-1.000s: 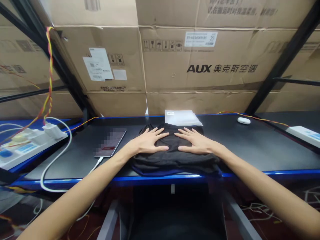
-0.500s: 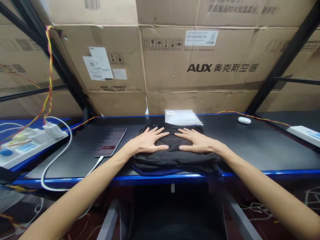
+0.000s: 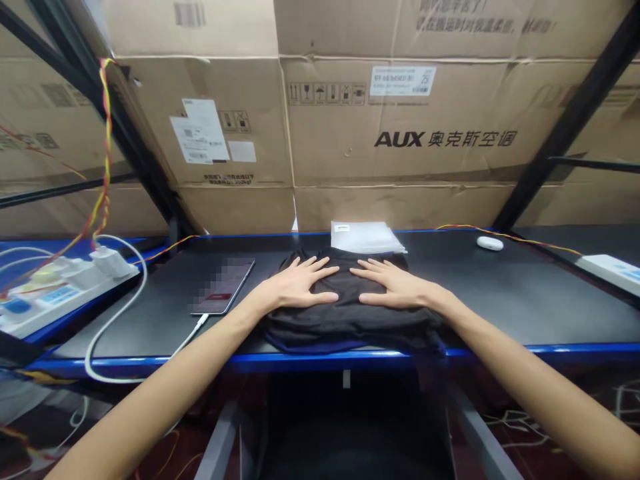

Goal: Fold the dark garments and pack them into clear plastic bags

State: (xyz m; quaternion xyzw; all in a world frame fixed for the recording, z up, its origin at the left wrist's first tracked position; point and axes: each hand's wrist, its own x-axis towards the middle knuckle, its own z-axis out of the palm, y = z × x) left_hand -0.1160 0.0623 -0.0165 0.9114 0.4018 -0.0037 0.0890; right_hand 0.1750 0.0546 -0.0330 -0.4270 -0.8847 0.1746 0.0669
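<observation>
A bundle of black cloth (image 3: 345,327) lies at the front edge of the dark tabletop, wrinkled, with a bluish lower rim. My left hand (image 3: 297,283) rests flat on its left half, fingers spread. On the right half lies my right hand (image 3: 395,283), also flat with its fingers apart. The two thumbs point towards each other with a gap of cloth between them. Neither hand grips anything. Just behind the cloth sits a flat, clear plastic packet (image 3: 367,237) with a small white label.
Left of the cloth lies a phone (image 3: 225,288) on a white charging cable (image 3: 93,347). A power strip (image 3: 65,293) stands far left, another white strip (image 3: 613,270) far right. A white earbud case (image 3: 490,244) sits at the back right. Large cardboard boxes (image 3: 340,160) wall off the rear.
The view has shifted very slightly. Both hands stay flat on the cloth in the same places, and nothing else has visibly moved.
</observation>
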